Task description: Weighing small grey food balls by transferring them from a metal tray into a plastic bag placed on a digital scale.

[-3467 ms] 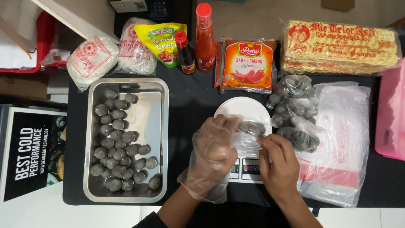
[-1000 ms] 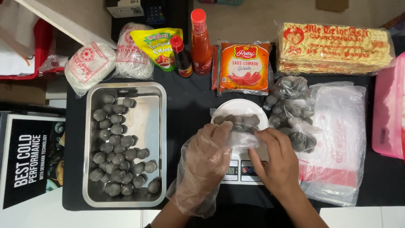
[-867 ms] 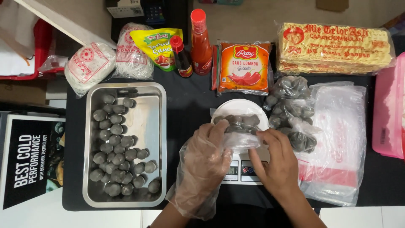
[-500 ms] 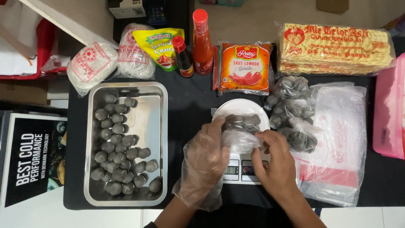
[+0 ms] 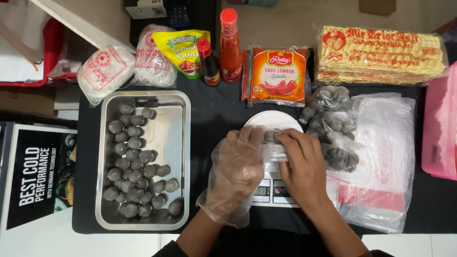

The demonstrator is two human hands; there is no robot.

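Now your gloved left hand [image 5: 238,164] and bare right hand [image 5: 302,166] press together on a small bag [image 5: 273,143]; beside them, packed bags [image 5: 333,128] wait, many meatballs [image 5: 135,166] remain.

Both hands hide the small clear bag [image 5: 275,151]; pink container [image 5: 440,128] cut off.

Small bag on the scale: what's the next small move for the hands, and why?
Probably lift both hands clear. The gloved left hand and bare right hand press on the small bag lying on the scale, so any reading would include their weight.
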